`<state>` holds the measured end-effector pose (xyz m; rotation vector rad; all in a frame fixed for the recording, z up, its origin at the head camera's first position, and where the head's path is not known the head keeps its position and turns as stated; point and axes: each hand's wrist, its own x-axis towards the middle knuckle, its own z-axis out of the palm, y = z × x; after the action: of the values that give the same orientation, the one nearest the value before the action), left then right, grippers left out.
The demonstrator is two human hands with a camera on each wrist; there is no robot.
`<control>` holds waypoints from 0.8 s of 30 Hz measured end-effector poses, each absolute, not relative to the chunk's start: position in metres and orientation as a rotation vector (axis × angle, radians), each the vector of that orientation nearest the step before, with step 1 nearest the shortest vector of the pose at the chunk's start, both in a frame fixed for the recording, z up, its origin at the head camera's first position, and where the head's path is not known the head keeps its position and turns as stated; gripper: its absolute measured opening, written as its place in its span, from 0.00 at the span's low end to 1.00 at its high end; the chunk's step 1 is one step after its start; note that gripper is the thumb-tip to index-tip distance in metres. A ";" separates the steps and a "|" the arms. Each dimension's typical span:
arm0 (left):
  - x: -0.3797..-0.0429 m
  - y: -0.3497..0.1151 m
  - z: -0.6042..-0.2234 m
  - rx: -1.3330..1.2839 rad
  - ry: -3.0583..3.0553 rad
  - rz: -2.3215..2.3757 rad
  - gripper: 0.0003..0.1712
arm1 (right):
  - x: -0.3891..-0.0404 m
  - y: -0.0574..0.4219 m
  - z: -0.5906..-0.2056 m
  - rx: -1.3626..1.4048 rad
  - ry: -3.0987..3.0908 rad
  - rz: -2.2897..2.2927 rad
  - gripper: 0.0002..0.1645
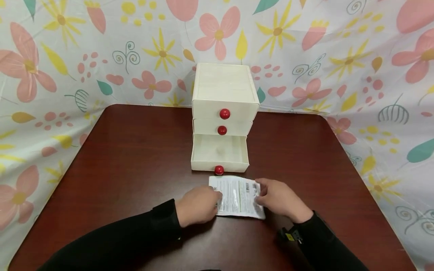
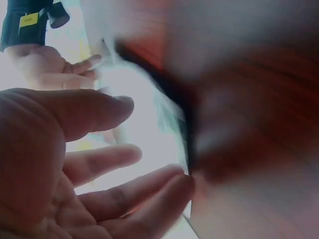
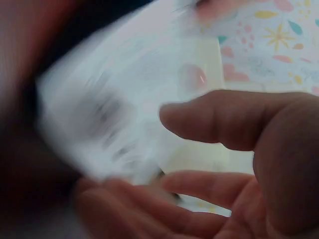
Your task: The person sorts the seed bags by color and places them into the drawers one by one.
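Observation:
A flat white packet [image 1: 236, 195] with printed lines and a barcode is in front of the small white drawer cabinet [image 1: 225, 83]. My left hand [image 1: 199, 206] holds its left edge, and the thumb shows over the print. At the right edge my right hand [image 1: 283, 198] grips the packet, with the fingers partly hidden. In the left wrist view the packet [image 2: 144, 114] is a bright blur beyond the thumb and fingers. The right wrist view shows the packet [image 3: 99, 114] blurred beside the thumb. The cabinet's bottom drawer [image 1: 219, 166] is pulled out, its inside bare.
Above the pulled-out drawer, the top drawer [image 1: 207, 110] and middle drawer [image 1: 204, 127] are closed, each with a red knob. The dark brown table [image 1: 135, 150] extends around the cabinet. Behind and beside it hangs a flower-patterned cloth [image 1: 152, 22].

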<state>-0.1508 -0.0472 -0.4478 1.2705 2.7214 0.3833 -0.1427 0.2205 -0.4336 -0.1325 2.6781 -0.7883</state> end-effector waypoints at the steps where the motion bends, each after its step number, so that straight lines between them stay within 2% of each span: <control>1: -0.150 -0.052 -0.446 1.248 2.732 0.380 0.09 | -0.143 0.224 -0.430 -0.139 2.701 -0.731 0.38; 4: -0.149 -0.063 -0.444 1.184 2.748 0.385 0.05 | -0.143 0.234 -0.423 -0.150 2.712 -0.631 0.37; 9: -0.152 -0.071 -0.449 1.061 2.769 0.470 0.20 | -0.143 0.237 -0.429 -0.041 2.639 -0.837 0.36; 13: -0.152 -0.067 -0.454 1.079 2.785 0.506 0.24 | -0.143 0.226 -0.434 0.018 2.509 -1.145 0.38; 24: -0.148 -0.062 -0.458 1.006 2.750 0.619 0.31 | -0.143 0.206 -0.440 0.036 2.213 -1.454 0.43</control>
<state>-0.1475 -0.0622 -0.4581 1.0060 2.7496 0.6191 -0.1431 0.2064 -0.4402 0.0361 2.2135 -1.4535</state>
